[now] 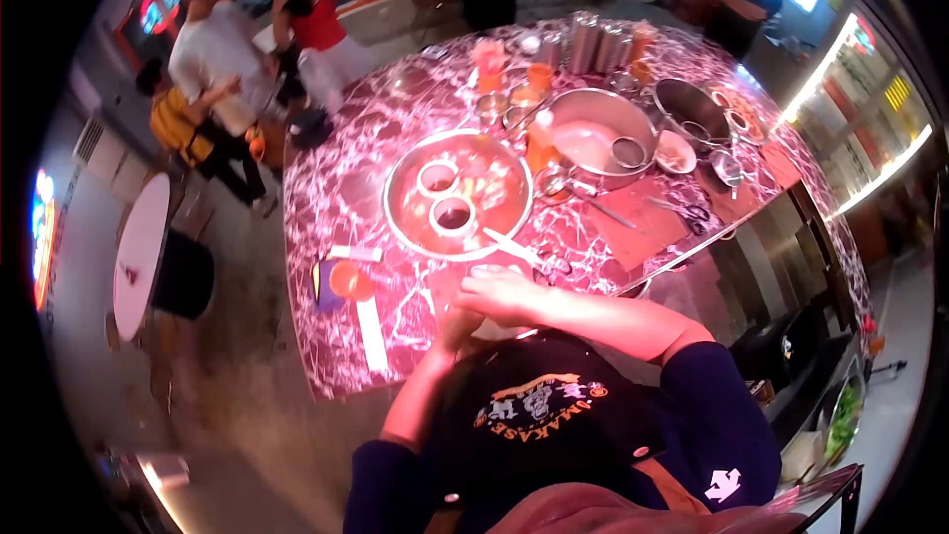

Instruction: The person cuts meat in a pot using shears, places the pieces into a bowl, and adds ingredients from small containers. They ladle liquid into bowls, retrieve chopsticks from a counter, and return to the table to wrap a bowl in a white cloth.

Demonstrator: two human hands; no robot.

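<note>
My right hand [499, 294] lies across my left hand [460, 324], both brought together at the near edge of the marbled table [346, 198]. The right fingers are curled closed; what they hold, if anything, is hidden. Most of my left fingers are covered by the right hand. Just beyond the hands stands a wide metal basin [390, 213] of reddish liquid. Two round cups, one nearer [453, 216] and one farther [437, 177], sit inside it. A pale-handled utensil [512, 244] leans over the basin's near rim.
A large steel pot [593, 129] and a dark pot [687, 104] stand at the right rear. Brown boards [633, 227] with utensils lie nearer. Orange cups [346, 279] and a white strip [372, 334] are at left. Several people stand beyond the table.
</note>
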